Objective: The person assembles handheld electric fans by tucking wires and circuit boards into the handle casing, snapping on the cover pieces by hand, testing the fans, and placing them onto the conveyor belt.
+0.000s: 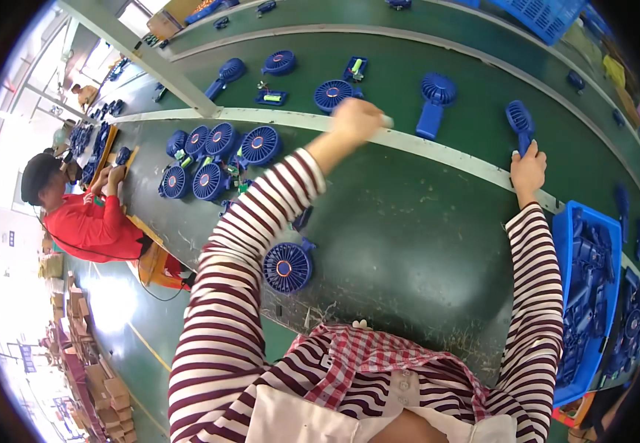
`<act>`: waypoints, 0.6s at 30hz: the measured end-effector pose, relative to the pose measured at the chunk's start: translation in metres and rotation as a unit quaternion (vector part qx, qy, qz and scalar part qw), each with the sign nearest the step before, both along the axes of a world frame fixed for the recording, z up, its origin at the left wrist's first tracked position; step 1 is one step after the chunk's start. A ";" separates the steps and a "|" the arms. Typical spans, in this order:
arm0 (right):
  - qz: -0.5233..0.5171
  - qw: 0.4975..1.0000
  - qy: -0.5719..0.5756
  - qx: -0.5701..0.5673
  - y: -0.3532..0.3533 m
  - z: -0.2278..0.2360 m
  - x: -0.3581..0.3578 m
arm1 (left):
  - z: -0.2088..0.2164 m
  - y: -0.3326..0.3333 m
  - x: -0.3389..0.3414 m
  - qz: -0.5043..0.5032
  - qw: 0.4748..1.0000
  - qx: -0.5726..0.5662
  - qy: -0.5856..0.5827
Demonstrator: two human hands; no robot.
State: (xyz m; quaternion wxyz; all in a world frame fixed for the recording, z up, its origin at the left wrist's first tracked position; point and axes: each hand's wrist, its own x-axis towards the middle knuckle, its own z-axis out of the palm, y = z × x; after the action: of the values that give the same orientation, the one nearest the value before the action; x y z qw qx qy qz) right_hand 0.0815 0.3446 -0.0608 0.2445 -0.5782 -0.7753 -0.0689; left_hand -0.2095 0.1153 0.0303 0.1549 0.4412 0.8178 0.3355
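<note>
Here the right hand (528, 171) reaches out over the green worktable (408, 221) to the pale divider rail (445, 155), its fingers wrapped around the handle of a blue handheld fan (519, 122) whose round head lies on the green conveyor belt (475, 81) just beyond the rail. The left hand (355, 120) is raised above the same rail, loosely fisted (whether it grips anything small I cannot tell), close to a round blue fan head (332, 94) lying on the belt. Another complete blue fan (433, 103) lies on the belt between the 2 hands. On the table by the left elbow sits 1 blue fan grille (287, 267), with a cluster of similar grilles (213, 159) farther left. A blue crate of parts (587, 295) stands just beside the right forearm. A co-worker in red (87, 221) sits at the left.
</note>
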 end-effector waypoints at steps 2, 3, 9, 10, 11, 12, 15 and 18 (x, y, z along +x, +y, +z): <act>0.000 1.000 -0.006 -0.011 -0.001 0.001 0.003 | -0.003 -0.010 -0.070 0.075 0.985 -0.071 0.137; -0.004 1.000 -0.010 -0.012 -0.002 0.003 0.005 | -0.006 -0.015 -0.103 0.120 0.981 -0.082 0.128; 0.153 0.985 -0.014 0.079 -0.062 0.044 -0.072 | -0.032 -0.046 -0.250 0.332 0.919 -0.175 0.123; 0.173 0.985 -0.001 0.030 -0.075 0.047 -0.096 | -0.039 -0.045 -0.256 0.350 0.913 -0.186 0.097; 0.190 0.982 0.012 -0.016 -0.085 0.051 -0.117 | -0.047 -0.042 -0.257 0.365 0.907 -0.195 0.070; 0.205 0.977 0.025 -0.059 -0.095 0.056 -0.139 | -0.053 -0.039 -0.261 0.376 0.900 -0.211 0.063; 0.213 0.961 0.038 -0.170 -0.096 0.048 -0.201 | -0.057 0.003 -0.227 0.329 0.913 -0.227 0.080; 0.211 0.945 0.050 -0.247 -0.121 0.049 -0.270 | -0.058 0.002 -0.240 0.304 0.928 -0.202 0.081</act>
State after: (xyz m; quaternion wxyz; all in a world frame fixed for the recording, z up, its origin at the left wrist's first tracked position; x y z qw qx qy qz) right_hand -0.1885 0.2233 -0.0114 0.1419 -0.4466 -0.8589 0.2067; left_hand -0.4494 0.1170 -0.0277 0.0649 0.1568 0.9729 0.1571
